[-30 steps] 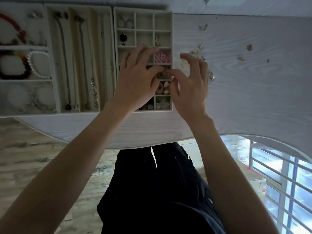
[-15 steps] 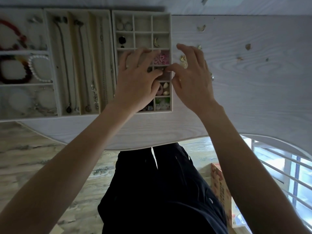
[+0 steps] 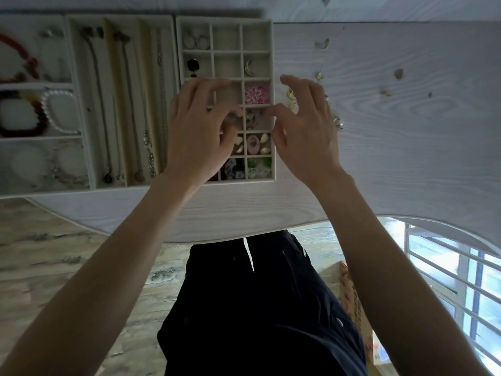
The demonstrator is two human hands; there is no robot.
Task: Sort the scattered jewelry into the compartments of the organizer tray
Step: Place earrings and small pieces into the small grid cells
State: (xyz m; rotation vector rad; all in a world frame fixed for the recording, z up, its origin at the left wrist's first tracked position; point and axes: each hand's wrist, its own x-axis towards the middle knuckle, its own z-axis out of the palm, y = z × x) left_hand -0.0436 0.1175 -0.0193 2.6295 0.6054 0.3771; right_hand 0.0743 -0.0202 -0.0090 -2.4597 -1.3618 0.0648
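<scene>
Two bare hands hover over a cream grid organizer tray (image 3: 272, 63) on a pale wood-grain table (image 3: 406, 158). The left hand (image 3: 198, 131) lies over the tray's left and middle columns, fingers loosely curled, its thumb and forefinger drawn together over a small piece; whether they actually pinch it is too blurred to tell. The right hand (image 3: 303, 131) sits at the tray's right edge, fingers spread and lightly bent, its forefinger tip reaching over the rim toward a compartment of small dark metal pieces (image 3: 253, 119) that lies between the two hands' fingertips.

Just beyond those fingertips, a compartment holds pink flower-shaped pieces (image 3: 256, 94). Farther beyond, one holds a pale crescent earring (image 3: 248, 68), another black pieces (image 3: 193, 65), and the far left corner holds two round rings (image 3: 195, 42). Nearer the wrists, a compartment holds a pink oval with cream shells (image 3: 254, 144), and the nearest row holds green and white pieces (image 3: 259, 166) beside dark patterned ones (image 3: 233, 169).

Scattered gold earrings (image 3: 292, 95) lie on the table just beyond and beside the right fingers; more loose bits (image 3: 398, 74) lie well apart to the right.

Left of the left hand, a long-slot tray (image 3: 67, 104) holds chain necklaces (image 3: 100, 104), and a further tray holds a pearl bracelet (image 3: 58, 112) and red beads (image 3: 16, 50).
</scene>
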